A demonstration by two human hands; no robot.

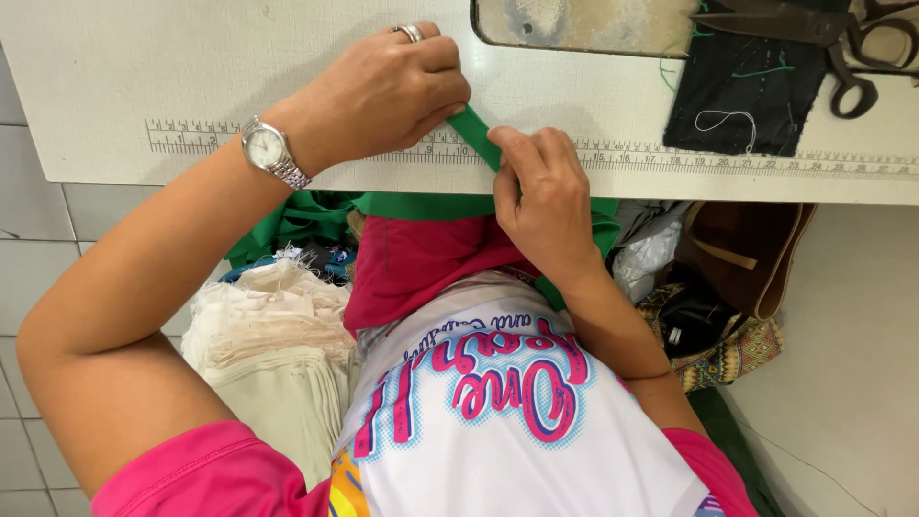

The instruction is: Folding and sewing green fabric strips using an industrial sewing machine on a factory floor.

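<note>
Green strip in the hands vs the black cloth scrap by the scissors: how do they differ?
The green strip is narrow and folded, pinched by the left hand and right hand; the black scrap is a wide flat patch that no hand touches. The strip lies slanted across the printed ruler; the scrap sits above it, under the scissors, with loose threads on it. Both lie on the white table.

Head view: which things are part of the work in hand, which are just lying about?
In use:
- green fabric strip, pinched between left hand and right hand
- printed ruler along the table edge, under the strip
- more green fabric hanging below the edge

Lying about:
- scissors
- black cloth scrap
- cream fabric stack
- patterned bag
</note>
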